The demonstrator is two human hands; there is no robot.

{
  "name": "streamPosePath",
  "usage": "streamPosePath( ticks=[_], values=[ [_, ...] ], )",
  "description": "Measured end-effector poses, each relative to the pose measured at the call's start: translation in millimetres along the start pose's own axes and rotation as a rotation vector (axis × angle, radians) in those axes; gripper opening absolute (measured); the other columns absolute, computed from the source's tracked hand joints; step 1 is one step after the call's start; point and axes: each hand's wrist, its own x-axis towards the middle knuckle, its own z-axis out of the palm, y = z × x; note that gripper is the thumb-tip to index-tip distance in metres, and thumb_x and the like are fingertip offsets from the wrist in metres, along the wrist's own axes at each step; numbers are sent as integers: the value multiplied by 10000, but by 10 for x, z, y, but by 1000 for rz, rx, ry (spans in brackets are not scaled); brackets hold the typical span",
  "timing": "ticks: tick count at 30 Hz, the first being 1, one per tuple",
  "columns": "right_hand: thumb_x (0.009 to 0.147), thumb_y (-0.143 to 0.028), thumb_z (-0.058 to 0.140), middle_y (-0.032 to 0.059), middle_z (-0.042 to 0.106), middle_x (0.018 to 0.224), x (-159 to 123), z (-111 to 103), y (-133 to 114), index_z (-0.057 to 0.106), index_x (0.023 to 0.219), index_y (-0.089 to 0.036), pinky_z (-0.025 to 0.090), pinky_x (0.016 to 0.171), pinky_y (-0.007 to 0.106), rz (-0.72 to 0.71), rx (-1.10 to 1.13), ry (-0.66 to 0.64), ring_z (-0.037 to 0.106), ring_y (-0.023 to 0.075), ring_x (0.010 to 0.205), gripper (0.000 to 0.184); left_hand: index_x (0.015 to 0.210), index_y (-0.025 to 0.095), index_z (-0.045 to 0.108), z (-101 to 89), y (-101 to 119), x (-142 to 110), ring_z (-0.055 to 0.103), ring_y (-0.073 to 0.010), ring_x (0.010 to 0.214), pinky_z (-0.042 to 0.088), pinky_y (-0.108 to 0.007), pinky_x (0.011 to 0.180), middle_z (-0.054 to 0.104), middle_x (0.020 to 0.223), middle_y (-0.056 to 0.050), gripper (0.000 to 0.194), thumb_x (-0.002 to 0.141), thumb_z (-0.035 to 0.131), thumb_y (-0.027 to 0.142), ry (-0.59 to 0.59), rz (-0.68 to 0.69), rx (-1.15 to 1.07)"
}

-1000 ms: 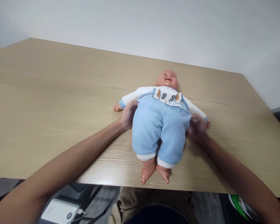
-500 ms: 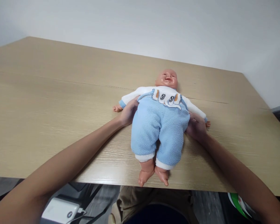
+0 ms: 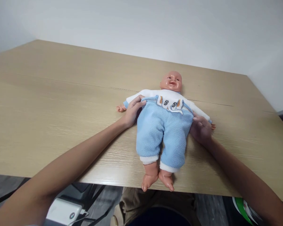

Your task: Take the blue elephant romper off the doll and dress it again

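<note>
On the table lies a baby doll [image 3: 171, 82] on its back, feet toward me at the near edge, arms spread out. Over a white long-sleeved top [image 3: 148, 93] it wears fuzzy light blue overalls [image 3: 163, 125] with an elephant face on the bib. My left hand [image 3: 134, 110] pinches the upper edge of the overalls at the doll's side, near the blue strap. My right hand [image 3: 201, 128] is closed on the opposite side edge, its fingers partly hidden behind the cloth. The doll's bare feet [image 3: 158, 179] stick out of the white cuffs.
The wooden table [image 3: 61, 103] has a seam running across it and meets a white wall [image 3: 141, 28] at the back. Below the near edge are a white box-shaped device [image 3: 63, 212] with a cable and a green-and-white object [image 3: 244, 208].
Both hands now pinch the side edges of the overalls. The bib sits slightly lower on the chest, and the left strap lies flatter. The whole view has shifted slightly.
</note>
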Motion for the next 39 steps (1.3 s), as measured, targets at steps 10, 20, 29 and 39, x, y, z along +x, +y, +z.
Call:
streamPosePath(
  ticks=[10,20,29,39],
  values=[
    [758,-290,785,-15,594,800,272,-86,-431,632,882,-277,437,695,330,-156,-307,-43,521,200,724,198,1101,227,665,-12,-92,-62,582,-188,871,489,-325,807,633,935,-18,564,1075,664,790,140,293,361],
    [1136,-510,594,89,799,1054,1086,777,-712,706,1007,-245,544,973,426,-554,-1069,-19,717,275,1013,316,1179,242,641,-137,-121,-33,647,-199,987,555,-364,897,679,1106,-71,199,1188,633,440,126,644,533],
    [1053,-120,636,127,823,1408,1705,1651,-608,777,1315,-206,492,934,358,-338,-1742,-804,754,295,1243,309,1231,236,641,-121,-108,-89,667,-205,992,569,-368,873,694,1090,-71,134,1190,627,362,157,728,622],
    [944,-185,712,100,838,1142,1654,1321,-500,741,1251,-248,519,902,436,-547,-1304,-354,724,330,997,314,1143,239,615,-44,-54,-128,613,-211,890,537,-393,824,679,1019,-68,261,1199,566,489,138,606,556]
  ],
)
